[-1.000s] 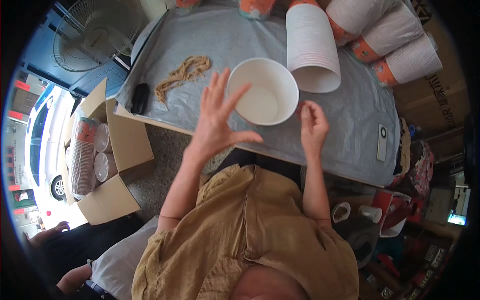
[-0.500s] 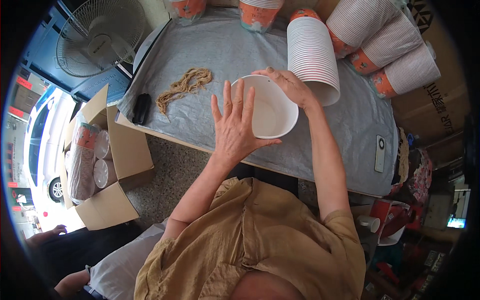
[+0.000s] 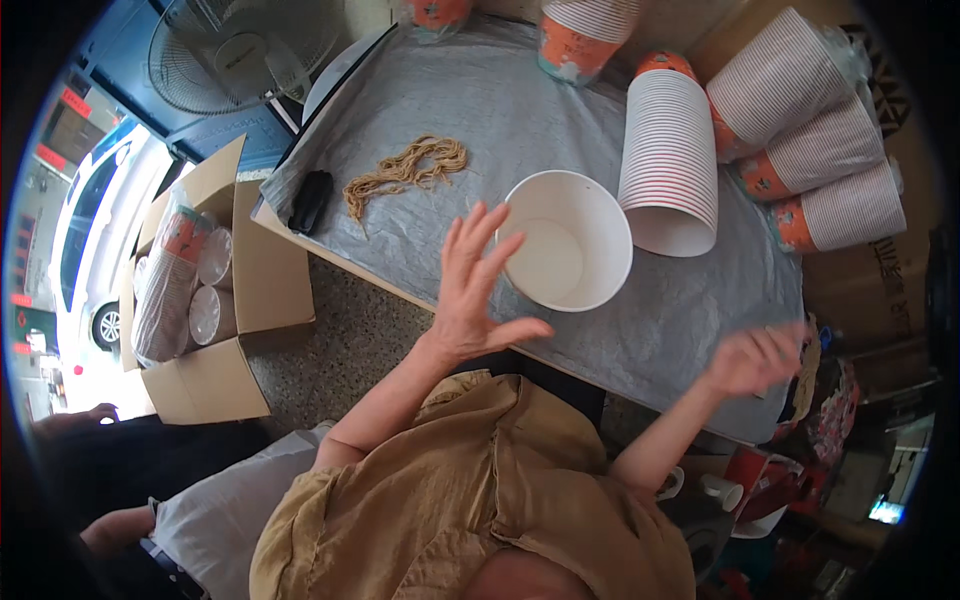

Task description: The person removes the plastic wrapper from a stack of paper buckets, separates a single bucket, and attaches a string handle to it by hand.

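Observation:
A white paper tub (image 3: 595,235) stands upright on the grey sheet covering the table, its open mouth facing up. My left hand (image 3: 468,300) is at the tub's near left side, fingers stretched and thumb spread, holding nothing. Out by the table's right edge is my right hand (image 3: 752,362), away from the tub. Its fingers are bent and smeared by motion, so whether they hold anything is unclear. A long nested stack of white tubs (image 3: 670,165) lies on its side just right of the single tub.
Plastic-wrapped tub stacks (image 3: 780,85) lie at the far right; another orange stack (image 3: 580,45) stands at the back. Tan strings (image 3: 405,172) and a black object (image 3: 311,202) lie at left. A carton (image 3: 275,265) of wrapped tubs sits beside the table, near a fan (image 3: 240,60).
My right hand has let go of the tub's rim and moved right to the table's edge. My left hand has come off the tub slightly. The whole view has shifted.

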`<state>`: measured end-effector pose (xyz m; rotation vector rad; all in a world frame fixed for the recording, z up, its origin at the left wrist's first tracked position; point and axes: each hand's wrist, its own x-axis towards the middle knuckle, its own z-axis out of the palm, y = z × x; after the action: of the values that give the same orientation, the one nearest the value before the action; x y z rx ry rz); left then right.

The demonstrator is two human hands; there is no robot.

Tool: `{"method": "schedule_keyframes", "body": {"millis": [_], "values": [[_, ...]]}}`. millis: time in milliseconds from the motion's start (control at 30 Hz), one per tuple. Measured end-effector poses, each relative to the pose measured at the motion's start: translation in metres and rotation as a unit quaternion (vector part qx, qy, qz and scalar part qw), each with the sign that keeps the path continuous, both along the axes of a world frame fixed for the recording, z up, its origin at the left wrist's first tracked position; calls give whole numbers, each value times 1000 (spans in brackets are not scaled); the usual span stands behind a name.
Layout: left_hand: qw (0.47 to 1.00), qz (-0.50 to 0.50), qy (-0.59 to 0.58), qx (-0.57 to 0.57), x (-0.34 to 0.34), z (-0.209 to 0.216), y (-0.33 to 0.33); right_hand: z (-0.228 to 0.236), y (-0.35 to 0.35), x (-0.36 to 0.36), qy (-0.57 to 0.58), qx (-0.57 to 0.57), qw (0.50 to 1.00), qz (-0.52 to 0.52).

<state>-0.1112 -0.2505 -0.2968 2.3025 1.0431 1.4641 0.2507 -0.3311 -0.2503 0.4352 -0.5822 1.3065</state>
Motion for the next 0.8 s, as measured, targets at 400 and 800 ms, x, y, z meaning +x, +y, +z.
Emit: {"method": "schedule_keyframes", "body": {"millis": [400, 800], "values": [[959, 220, -104, -142, -59, -64, 91, -104, 3, -105, -662, -231, 711, 44], [948, 253, -38, -188, -67, -79, 110, -124, 67, -215, -661, -302, 686, -19]]}}
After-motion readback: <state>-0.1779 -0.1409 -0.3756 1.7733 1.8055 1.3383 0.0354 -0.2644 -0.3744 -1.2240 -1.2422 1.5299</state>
